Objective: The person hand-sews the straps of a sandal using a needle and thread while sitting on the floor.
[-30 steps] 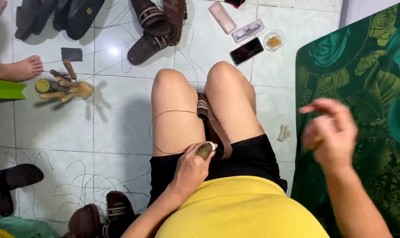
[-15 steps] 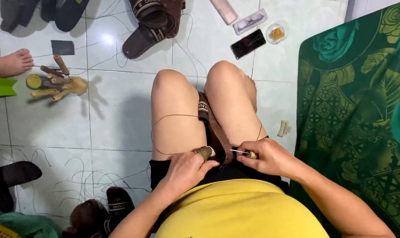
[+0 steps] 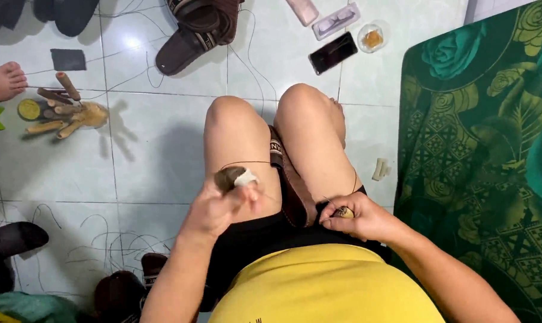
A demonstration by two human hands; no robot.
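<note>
Since a moment ago your left hand (image 3: 223, 200) has lifted, fingers closed on a small wrapped tool (image 3: 232, 177); your right hand (image 3: 360, 216) pinches a yellowish awl handle (image 3: 343, 212) against the brown strap (image 3: 292, 188) between your thighs.

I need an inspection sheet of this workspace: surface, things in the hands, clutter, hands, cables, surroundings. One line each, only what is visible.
Surface: white tile floor; person sits with knees up.
Things in hands: brown sandal clamped between the thighs; thin thread across the left thigh.
Clutter: wooden tools, dark pad, sandal pair, phone, small dish, more shoes below left.
Hands: left hand grips a small brown and white tool; right hand pinches a yellowish tool at the sandal.
Cables: nothing seen; loose thread on the floor.
Surroundings: green floral cloth at right; another person's foot at left.
</note>
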